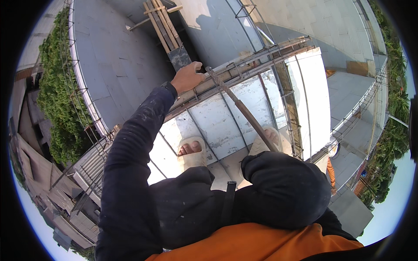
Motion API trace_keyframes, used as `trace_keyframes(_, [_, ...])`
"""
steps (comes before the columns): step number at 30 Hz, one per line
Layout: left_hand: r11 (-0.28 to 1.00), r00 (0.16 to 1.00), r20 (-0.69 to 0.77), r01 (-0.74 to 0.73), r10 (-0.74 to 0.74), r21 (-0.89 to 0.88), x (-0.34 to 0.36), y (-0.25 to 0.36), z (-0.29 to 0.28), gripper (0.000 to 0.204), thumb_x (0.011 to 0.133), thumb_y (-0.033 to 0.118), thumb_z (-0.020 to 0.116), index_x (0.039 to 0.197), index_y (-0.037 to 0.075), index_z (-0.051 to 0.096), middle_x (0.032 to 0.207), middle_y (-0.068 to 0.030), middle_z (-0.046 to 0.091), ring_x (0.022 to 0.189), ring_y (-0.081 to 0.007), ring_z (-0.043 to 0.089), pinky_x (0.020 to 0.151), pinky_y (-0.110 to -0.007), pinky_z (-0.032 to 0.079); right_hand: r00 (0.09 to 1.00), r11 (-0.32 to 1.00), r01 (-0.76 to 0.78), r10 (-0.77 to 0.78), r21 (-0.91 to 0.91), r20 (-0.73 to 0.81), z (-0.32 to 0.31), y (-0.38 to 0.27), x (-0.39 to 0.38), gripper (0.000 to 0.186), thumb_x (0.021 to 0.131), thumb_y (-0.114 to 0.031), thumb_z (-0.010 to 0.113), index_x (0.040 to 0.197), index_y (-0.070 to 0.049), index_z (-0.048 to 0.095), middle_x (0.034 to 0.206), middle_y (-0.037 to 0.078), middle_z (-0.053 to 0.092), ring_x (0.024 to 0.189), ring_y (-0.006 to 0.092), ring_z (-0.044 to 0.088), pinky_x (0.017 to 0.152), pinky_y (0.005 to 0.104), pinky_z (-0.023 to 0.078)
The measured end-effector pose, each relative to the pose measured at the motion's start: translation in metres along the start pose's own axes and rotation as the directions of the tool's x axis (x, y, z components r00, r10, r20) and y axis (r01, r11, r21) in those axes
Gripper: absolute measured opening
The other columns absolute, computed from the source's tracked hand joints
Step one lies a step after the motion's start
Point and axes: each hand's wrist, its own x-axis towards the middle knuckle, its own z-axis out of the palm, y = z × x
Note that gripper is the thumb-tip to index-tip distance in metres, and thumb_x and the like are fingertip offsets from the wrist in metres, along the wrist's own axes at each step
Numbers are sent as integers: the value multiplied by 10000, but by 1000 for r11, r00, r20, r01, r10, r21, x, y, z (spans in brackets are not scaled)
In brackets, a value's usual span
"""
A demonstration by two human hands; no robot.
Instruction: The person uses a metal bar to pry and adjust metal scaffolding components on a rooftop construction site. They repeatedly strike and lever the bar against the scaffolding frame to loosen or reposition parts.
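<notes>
- Rod with a twisted far end [251, 120]: lies in front of the person, right of the left hand. Long axis runs from upper left, near that hand, down to the right knee [285, 187], which hides its near end.
- Left hand [187, 77]: the nearer visible one; back upward, at the edge of a rebar cage [278, 55], apparently resting there. Rod tip is just beside the fingers; contact, and whether they grip anything, cannot be told.
- Right hand: not visible. Cannot tell whether it holds the rod's hidden end.
- Crossing: cage runs obliquely from lower left to upper right; rod's twisted part lies across it, smooth brown part on the person's side.
- Underfoot: pale panels [213, 130] with thin bars [234, 119] spaced across them; left sandal [193, 162] well apart from the rod, right foot near it.
- In the way: right knee covers the near end; cage bars lie close around the twisted end.
- Beyond the left hand: timber strips [163, 26] over a deep recess.
- Right side: second cage [289, 95]; farther off, a co-worker's orange sleeve [332, 174].
</notes>
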Motion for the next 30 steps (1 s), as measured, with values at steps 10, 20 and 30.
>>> trace_keyframes(10, [776, 966, 256, 193, -42, -600, 12, -18, 28, 324, 898, 83, 683, 1214, 16, 707, 1117, -45, 711, 1086, -164, 630, 1000, -281, 454, 983, 786, -117, 5, -606, -184, -116, -127, -9, 397, 892, -243, 781, 1226, -85, 636, 923, 158, 758, 873, 330, 758, 772, 418, 571])
trace_keyframes(20, [705, 968, -185, -251, 170, -663, -5, -29, -16, 512, 947, 192, 675, 1417, 19, 573, 1432, -127, 591, 1331, -251, 553, 1128, -357, 421, 803, 423, 63, -560, -904, -206, -155, -350, -55, 348, 756, -76, 740, 1084, 40, 727, 909, 170, 733, 763, 299, 713, 719, 366, 545])
trace_keyframes(30, [513, 869, -236, -454, 435, -728, -55, 151, -46, 495, 987, 529, 675, 852, 53, 652, 691, 1, 601, 661, -114, 581, 639, -281, 471, 649, 599, 723, -759, -343, 44, -88, -461, 51, 390, 938, -272, 644, 1190, 25, 647, 1080, 171, 686, 891, 256, 689, 782, 344, 568])
